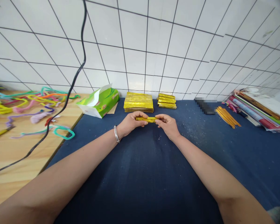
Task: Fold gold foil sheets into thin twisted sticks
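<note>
A narrow folded strip of gold foil paper (pixel 151 119) is stretched level between my two hands, above the dark blue tabletop. My left hand (pixel 135 120) pinches its left end, with the thumb below and the fingers over the top. At the other end, my right hand (pixel 167 123) pinches it between thumb and fingers. Just beyond my hands stands a thick stack of gold foil paper sheets (pixel 138 101) near the wall. To its right lies a smaller pile of folded gold strips (pixel 166 101).
A green tissue packet (pixel 104 100) sits left of the stack. Colourful pipe cleaners (pixel 39 102) spread over a wooden board (pixel 18 155); a black cable (pixel 72 84) hangs across it. Flat gold strips (pixel 227 117) and stacked books (pixel 259 110) lie at right. A tiled wall (pixel 163 40) rises behind.
</note>
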Motion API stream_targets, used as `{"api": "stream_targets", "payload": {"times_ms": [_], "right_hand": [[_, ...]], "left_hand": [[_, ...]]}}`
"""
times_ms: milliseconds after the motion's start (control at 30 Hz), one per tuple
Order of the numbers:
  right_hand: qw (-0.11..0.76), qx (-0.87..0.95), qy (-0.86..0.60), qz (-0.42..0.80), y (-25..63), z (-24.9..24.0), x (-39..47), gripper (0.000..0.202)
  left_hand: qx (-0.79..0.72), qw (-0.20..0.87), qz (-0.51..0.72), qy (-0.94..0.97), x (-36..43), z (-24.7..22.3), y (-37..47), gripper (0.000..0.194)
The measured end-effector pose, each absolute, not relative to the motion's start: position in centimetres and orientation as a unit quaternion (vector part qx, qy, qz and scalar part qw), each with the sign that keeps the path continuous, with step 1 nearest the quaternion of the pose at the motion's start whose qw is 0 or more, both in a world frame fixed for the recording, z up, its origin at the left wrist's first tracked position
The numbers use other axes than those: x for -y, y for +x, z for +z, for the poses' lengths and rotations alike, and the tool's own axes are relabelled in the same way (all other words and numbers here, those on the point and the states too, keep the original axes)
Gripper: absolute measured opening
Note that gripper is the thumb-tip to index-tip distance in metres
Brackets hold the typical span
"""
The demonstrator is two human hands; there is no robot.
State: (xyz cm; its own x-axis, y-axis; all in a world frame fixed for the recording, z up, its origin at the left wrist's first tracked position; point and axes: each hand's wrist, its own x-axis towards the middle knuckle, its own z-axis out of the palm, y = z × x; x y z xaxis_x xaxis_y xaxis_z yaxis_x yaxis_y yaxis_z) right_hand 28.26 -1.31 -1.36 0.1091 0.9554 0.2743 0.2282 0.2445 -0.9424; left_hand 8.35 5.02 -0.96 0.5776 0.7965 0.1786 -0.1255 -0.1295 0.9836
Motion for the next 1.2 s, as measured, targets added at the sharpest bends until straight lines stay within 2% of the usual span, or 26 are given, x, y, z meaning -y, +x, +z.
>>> {"api": "stream_targets", "payload": {"times_ms": [233,367,700,1067,1200], "right_hand": [[0.544,0.564,-0.528,0.327,28.27,-1.54,1.10,0.032],[0.518,0.609,-0.527,0.290,28.26,-1.53,1.19,0.036],[0.483,0.653,-0.541,0.216,28.29,-1.40,1.46,0.032],[0.519,0.607,-0.533,0.280,27.84,-1.34,1.66,0.030],[0.523,0.612,-0.531,0.266,27.84,-1.20,1.69,0.026]], "left_hand": [[-0.313,0.449,0.386,0.743,-5.56,-1.09,8.09,0.034],[-0.313,0.415,0.390,0.760,-5.72,-1.25,8.02,0.033],[-0.305,0.447,0.399,0.740,-5.62,-1.01,8.03,0.034],[-0.277,0.536,0.424,0.676,-5.42,-0.78,7.94,0.031],[-0.264,0.553,0.431,0.662,-5.50,-0.84,7.88,0.028]]}}
